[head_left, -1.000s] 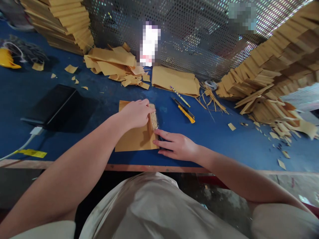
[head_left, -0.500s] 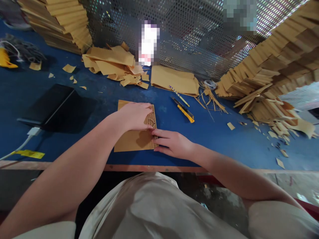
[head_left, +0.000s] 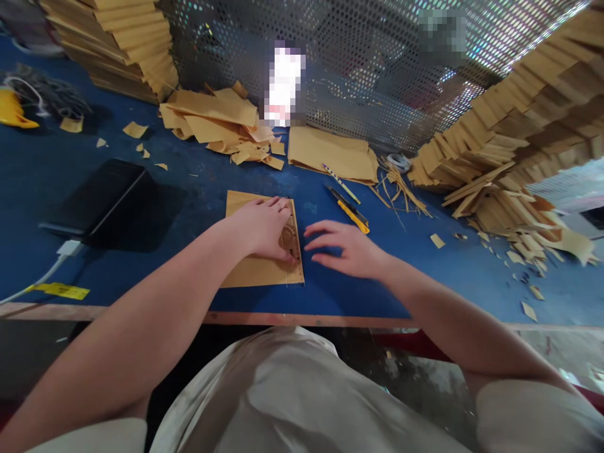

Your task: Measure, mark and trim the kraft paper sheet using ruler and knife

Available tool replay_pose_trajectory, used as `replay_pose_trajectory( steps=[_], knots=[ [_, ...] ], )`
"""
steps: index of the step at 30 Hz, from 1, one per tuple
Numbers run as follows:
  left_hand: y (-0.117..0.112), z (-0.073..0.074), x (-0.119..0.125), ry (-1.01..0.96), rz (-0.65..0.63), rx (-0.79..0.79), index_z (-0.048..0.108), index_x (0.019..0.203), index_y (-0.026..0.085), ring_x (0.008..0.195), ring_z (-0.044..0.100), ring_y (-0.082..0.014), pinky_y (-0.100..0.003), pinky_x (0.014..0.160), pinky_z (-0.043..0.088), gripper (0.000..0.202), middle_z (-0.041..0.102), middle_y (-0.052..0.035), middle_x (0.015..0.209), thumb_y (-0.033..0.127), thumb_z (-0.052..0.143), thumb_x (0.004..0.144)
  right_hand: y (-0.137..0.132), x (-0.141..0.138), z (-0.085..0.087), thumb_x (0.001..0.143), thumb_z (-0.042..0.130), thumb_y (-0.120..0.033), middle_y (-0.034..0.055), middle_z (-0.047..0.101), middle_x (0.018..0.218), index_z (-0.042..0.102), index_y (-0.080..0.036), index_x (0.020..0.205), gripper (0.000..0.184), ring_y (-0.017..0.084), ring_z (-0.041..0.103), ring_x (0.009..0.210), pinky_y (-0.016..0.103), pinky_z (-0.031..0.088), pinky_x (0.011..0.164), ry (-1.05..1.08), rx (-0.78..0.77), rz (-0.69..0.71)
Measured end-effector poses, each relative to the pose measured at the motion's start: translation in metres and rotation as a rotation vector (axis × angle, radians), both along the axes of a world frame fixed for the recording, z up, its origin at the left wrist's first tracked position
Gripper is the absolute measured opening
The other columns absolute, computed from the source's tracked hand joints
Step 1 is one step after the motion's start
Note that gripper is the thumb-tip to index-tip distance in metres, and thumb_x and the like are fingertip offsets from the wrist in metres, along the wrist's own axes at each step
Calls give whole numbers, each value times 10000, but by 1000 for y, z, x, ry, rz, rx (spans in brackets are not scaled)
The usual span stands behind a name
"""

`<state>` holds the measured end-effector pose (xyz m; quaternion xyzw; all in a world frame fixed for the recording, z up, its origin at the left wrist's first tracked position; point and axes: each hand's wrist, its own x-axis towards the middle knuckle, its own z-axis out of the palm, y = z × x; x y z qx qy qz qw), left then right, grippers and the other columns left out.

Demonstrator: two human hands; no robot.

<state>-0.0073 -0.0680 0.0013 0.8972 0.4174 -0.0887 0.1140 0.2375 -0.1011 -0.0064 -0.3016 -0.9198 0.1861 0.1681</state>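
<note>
My left hand (head_left: 264,228) lies spread over a clear stencil ruler (head_left: 289,238), its thumb and fingertips pressing on it from above. Under the ruler is a sheet of brown paper (head_left: 255,272), flat on the blue tabletop; the hand covers part of both. To the right of the sheet, apart from it, hovers my right hand (head_left: 344,248), its fingers spread and nothing in them. A yellow and black utility knife (head_left: 352,214) rests just beyond that hand, and a patterned pencil (head_left: 342,184) lies alongside the knife.
Brown paper offcuts (head_left: 217,119) and a stack of brown sheets (head_left: 330,154) lie along the back by a perforated metal screen (head_left: 349,82). A black device (head_left: 101,201) with a white cable stands at left. Folded paper stacks (head_left: 500,126) rise at right, scraps around them.
My right hand has lifted off the ruler's near end and moved right and away. The left hand stays on the ruler, its thumb now lower, and its fingers are more spread.
</note>
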Motion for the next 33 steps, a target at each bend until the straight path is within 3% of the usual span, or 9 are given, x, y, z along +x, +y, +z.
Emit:
replay_pose_trajectory(
  steps=[2,5,8,12,14,18,20,25,33],
  knots=[
    [1,0,0,-3,2,-4,188,1630,36,1590,218,-338,-448,1289,221,1297,173,-190,1724,810,664,704,17,16,4,976,615,-339,99,719,1216,745,-227,1082,202,258,696,1116,442,545,1013,-42,85,-247],
    [1,1,-1,5,-3,-13,170,1637,47,1597,196,-334,-453,1294,214,1303,145,-169,1731,822,655,709,47,42,2,912,634,-284,190,709,1240,697,-132,1212,343,369,658,1170,545,497,1050,-292,226,-551],
    [1,2,-1,23,-7,-30,144,1639,35,1597,192,-341,-456,1298,206,1314,121,-172,1732,809,666,715,67,59,-7,877,658,-274,207,728,1123,705,-115,1157,325,373,682,1054,527,523,980,-469,145,-693],
    [1,3,-2,32,-1,-39,135,1632,6,1597,192,-344,-443,1295,215,1320,112,-195,1728,784,685,718,73,58,-12,868,669,-272,168,712,1026,711,-153,1026,201,307,678,936,447,536,883,-462,72,-722],
    [1,3,-2,23,-5,-38,147,1630,5,1597,192,-342,-431,1293,214,1315,118,-202,1726,782,686,717,69,48,-10,857,701,-327,121,701,948,688,-172,958,185,269,664,876,406,534,818,-320,-28,-737],
    [1,2,-1,9,-6,-30,176,1625,5,1596,198,-340,-416,1292,210,1301,135,-213,1723,787,682,717,58,18,-2,798,766,-508,0,612,746,603,-206,887,354,161,572,652,296,473,587,224,-528,-692],
    [1,1,-1,17,1,-27,174,1625,4,1594,202,-342,-417,1287,224,1300,133,-219,1721,770,695,713,54,0,-1,714,835,-559,-44,551,671,554,-224,858,460,121,499,546,264,407,485,383,-686,-660],
    [2,-2,-4,-4,-20,2,234,1604,-10,1583,239,-347,-420,1274,256,1284,181,-243,1706,748,717,687,51,-26,-9,616,929,-537,-59,581,623,533,-232,845,550,114,521,489,267,443,450,418,-698,-593],
    [0,4,-6,8,-8,-16,238,1606,7,1586,236,-327,-416,1279,240,1255,192,-230,1707,734,718,702,77,-33,-16,609,953,-478,-52,608,612,535,-221,832,538,112,547,456,259,455,424,353,-659,-554]
  ],
)
